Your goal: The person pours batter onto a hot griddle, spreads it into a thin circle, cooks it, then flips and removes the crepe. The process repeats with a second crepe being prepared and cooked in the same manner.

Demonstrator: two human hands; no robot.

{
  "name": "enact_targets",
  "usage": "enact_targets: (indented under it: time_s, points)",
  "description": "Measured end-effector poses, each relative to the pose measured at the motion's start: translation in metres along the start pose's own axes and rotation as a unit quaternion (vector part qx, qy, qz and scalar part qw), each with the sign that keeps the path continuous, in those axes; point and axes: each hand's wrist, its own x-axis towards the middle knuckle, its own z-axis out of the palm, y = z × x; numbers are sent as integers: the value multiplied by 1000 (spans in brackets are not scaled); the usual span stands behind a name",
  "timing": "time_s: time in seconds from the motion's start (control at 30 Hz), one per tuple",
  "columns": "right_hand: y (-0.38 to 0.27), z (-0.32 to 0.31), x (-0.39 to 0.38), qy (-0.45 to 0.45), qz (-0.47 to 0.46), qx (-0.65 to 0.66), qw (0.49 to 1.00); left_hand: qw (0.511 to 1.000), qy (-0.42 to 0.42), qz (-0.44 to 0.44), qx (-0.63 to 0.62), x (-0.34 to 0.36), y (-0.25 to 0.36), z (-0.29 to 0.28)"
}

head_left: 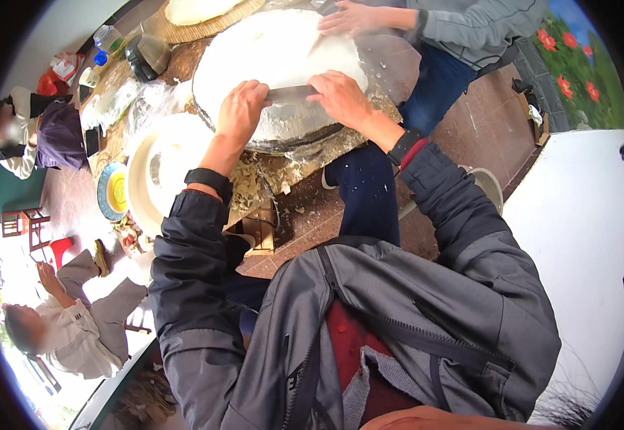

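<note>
L fingers (256, 89) & R fingers (319, 84) curled tight on opp. ends of flat, dark-grey, bar-shaped tool (289, 94), held over near part of large, round, white-coated griddle (277, 132), contact unclear, w/ co-worker's hand (346, 18) far R & wide, round, white basin (138, 172) L, on flake-strewn wooden surface (303, 168).
</note>
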Motion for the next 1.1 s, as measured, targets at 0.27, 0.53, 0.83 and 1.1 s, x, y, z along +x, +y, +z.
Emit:
enact_targets:
  time_s: [0.27,0.53,0.83,1.1]
  points:
    - [0,-18,1,-94,11,32,995,998,-34,-45,7,-18,17,-7]
    - [-10,5,-27,27,6,-71,997,993,59,-18,99,-27,32,16]
    - [20,-43,-58,-47,0,-30,998,998,-28,-22,45,-24,85,20]
    - [101,-47,21,-197,-100,11,975,973,13,-225,-42,15,107,53]
